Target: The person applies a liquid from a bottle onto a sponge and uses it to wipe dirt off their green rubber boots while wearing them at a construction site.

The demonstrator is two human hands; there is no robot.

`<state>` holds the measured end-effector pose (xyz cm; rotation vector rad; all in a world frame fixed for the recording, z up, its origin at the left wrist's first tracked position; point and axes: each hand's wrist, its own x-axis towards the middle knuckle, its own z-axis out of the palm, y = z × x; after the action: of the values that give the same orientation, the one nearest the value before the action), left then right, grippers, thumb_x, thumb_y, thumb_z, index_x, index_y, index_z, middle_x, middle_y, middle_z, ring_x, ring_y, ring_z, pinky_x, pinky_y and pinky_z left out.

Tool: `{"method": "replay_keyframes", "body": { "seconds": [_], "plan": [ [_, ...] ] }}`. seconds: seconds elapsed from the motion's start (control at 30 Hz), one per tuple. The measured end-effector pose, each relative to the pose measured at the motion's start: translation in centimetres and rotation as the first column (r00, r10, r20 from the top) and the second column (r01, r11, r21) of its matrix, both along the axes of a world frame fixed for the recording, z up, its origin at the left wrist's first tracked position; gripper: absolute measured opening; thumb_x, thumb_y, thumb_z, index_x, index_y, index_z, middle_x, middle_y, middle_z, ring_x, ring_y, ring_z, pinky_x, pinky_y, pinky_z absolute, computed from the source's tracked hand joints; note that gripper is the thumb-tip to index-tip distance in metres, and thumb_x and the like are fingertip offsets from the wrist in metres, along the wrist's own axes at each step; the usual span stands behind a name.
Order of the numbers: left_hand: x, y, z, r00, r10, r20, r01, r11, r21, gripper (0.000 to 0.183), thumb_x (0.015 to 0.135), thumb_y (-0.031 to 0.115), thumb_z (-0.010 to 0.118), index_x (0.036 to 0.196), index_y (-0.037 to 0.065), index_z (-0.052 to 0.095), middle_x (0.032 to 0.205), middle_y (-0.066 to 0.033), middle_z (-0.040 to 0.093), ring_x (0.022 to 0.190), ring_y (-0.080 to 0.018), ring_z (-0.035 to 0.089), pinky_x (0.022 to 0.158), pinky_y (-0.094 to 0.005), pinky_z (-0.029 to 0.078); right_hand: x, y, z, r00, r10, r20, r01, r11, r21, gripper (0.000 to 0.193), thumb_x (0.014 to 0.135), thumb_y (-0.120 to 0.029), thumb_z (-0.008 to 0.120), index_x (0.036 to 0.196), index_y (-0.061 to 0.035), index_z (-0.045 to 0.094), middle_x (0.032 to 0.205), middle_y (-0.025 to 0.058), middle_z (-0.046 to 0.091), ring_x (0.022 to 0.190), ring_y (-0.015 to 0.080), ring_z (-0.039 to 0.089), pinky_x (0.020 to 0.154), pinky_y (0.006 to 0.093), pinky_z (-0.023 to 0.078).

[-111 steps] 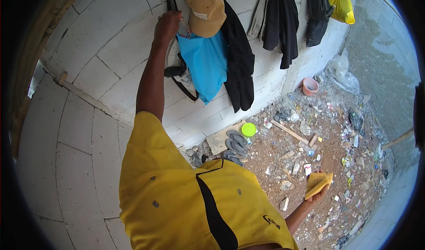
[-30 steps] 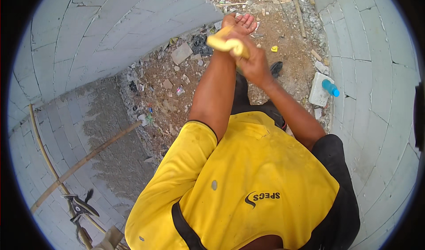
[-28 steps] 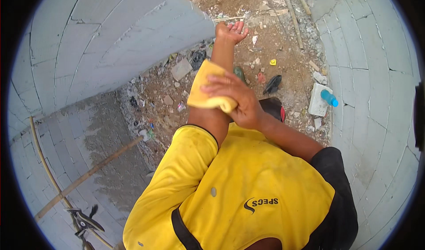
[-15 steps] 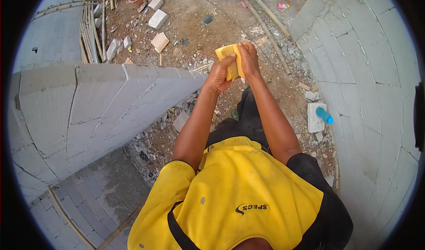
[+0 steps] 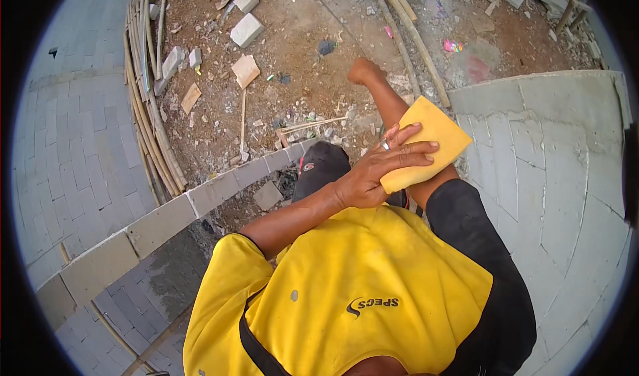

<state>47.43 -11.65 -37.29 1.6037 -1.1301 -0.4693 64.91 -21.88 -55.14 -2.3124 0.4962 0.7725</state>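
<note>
**Cloth (image 5: 441,126) held over right forearm (image 5: 388,103) by left hand (image 5: 383,166)**

Position: the yellow cloth is right of centre in the frame, laid over the right forearm near the elbow. Its underside is hidden.

Hands: apart. The left hand lies palm down on the cloth, fingers stretched across it; whether the thumb grips below cannot be told. The right hand (image 5: 366,72) is bent at the wrist at top centre, well apart from the cloth and holding nothing visible. Its fingers are mostly out of sight.

Axis: the cloth's visible long axis runs lower left to upper right, crossing the forearm, which points upper left. The left hand is the nearer.

Edges and room: the black sleeve (image 5: 472,223) bounds the elbow end. The right wall (image 5: 552,156) stands beyond the cloth's right corner. Toward the wrist, the forearm is bare. Past the right hand extends dirt (image 5: 313,76), with poles (image 5: 420,53) and blocks (image 5: 247,30) on it.
</note>
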Motion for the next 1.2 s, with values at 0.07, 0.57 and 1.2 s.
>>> {"method": "replay_keyframes", "body": {
  "seconds": [0.07,0.57,1.2],
  "plan": [
    [1.0,0.3,-1.8,0.988,0.088,0.127,-0.087,0.996,-0.014,0.035,0.088,0.019,0.062,0.122,0.010,0.061,0.140,-0.0106,0.052,0.139,-0.0316,0.035,0.114,-0.0494,0.020,5.1,-1.9,0.1,0.866,-0.431,-0.252,0.499,0.726,0.473,0.039,0.082,-0.026,0.064,0.112,-0.0014,0.059,0.107,0.0143,0.065,0.094,0.0290,0.065,0.075,0.0448,0.051],
    [27.5,19.1,-16.0,0.177,0.546,-0.819,-0.662,0.682,0.312,0.041,0.091,0.029,0.066,0.121,0.002,0.057,0.109,-0.0088,0.065,0.097,-0.0180,0.064,0.083,-0.0343,0.052,12.4,4.0,-3.3,0.990,-0.137,0.011,0.054,0.458,0.887,0.068,0.084,-0.029,0.071,0.141,-0.0074,0.041,0.124,0.0099,0.061,0.105,0.0189,0.062,0.094,0.0394,0.045],
    [62.3,30.8,-11.5,0.687,0.704,-0.179,-0.477,0.623,0.620,0.069,0.088,0.057,0.059,0.139,0.014,0.044,0.142,-0.0189,0.042,0.128,-0.0352,0.046,0.106,-0.0440,0.038,46.0,11.1,5.3,0.935,0.169,-0.311,0.265,0.248,0.932,0.037,0.082,-0.003,0.070,0.117,0.0029,0.061,0.104,0.0094,0.069,0.090,0.0181,0.068,0.084,0.0324,0.054]
  ]
}}
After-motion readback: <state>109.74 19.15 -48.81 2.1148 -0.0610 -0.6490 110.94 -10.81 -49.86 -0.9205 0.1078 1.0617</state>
